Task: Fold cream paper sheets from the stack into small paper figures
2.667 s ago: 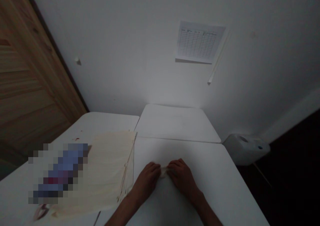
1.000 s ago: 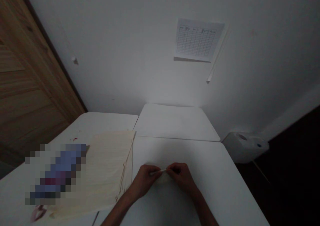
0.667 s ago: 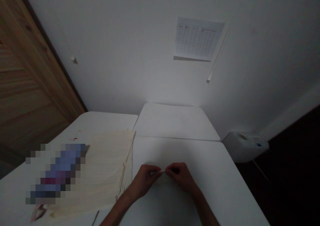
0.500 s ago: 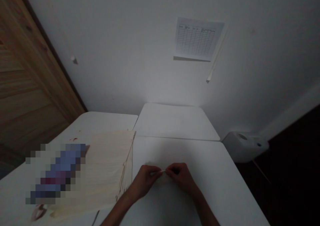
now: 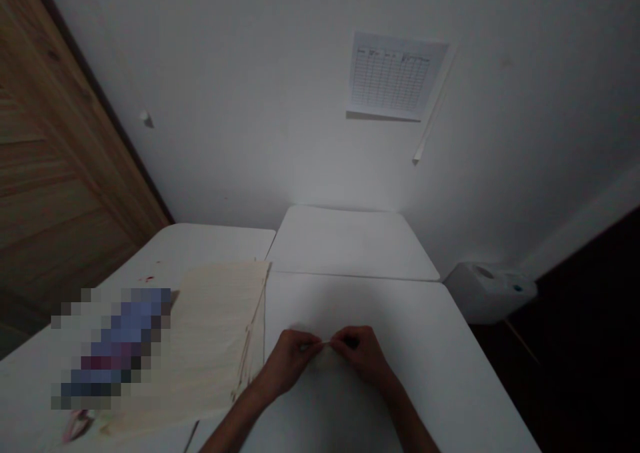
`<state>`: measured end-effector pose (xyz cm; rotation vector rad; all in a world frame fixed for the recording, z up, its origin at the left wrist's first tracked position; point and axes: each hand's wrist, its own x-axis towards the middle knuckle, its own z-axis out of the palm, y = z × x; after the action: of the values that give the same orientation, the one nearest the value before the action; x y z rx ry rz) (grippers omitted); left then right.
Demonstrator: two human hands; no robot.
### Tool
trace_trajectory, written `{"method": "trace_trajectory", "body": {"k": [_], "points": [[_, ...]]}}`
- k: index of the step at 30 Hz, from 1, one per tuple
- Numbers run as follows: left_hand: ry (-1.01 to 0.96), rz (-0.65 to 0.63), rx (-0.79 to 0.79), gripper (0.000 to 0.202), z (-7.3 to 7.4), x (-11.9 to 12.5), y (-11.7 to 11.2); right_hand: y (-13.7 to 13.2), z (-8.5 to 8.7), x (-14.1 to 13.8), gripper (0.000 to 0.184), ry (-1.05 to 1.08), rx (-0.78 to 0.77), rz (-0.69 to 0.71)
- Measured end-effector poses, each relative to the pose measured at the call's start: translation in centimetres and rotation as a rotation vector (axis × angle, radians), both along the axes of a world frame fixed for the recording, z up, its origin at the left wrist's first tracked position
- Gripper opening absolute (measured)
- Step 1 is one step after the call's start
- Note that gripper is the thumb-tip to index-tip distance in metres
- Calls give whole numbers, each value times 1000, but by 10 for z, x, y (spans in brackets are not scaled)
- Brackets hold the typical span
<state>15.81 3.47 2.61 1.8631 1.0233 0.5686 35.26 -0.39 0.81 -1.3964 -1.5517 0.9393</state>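
Observation:
Over the white tabletop [image 5: 425, 353], my left hand [image 5: 294, 356] and my right hand [image 5: 364, 354] face each other with their fingertips close together. Each is closed in a pinch between thumb and forefinger. Between the fingertips shows a thin pale strip [image 5: 327, 342], gripped from both sides. It is too small and dim to name its kind, and the fingers cover most of it. To the left of my left hand lies a cream cloth [image 5: 215, 333] with a frayed right edge and loose threads.
A blurred-out bluish item [image 5: 120, 339] lies on the cloth's left side, with a small pink loop [image 5: 77, 425] near its lower end. A printed sheet [image 5: 397, 76] hangs on the wall. A white container [image 5: 493, 293] stands right of the table, and a wooden door [image 5: 60, 139] is at left.
Both hands stay in nearly the same place, still pinching the pale strip. Slightly less of the strip shows between the fingertips now.

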Motion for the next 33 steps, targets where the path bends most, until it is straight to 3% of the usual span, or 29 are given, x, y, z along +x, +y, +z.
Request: {"method": "trace_trajectory", "body": {"k": [6,12,16,22,29,33], "points": [[-1,23,-5,33,8,-5,-3,0,-1,2,16,53,3,-32],[-4,82,7,33,5,-12,-4,-2,-1,2,17,71,10,-55],[-13,86,14,32,3,-12,-5,-4,12,2,15,-5,19,-2],[-26,35,34,31,13,-6,-9,-2,34,0,11,-159,61,133],[-33,30,44,31,20,-6,-11,1,32,2,11,-249,113,140],[-13,58,24,35,15,-11,-10,0,30,3,12,-292,113,131]]}}
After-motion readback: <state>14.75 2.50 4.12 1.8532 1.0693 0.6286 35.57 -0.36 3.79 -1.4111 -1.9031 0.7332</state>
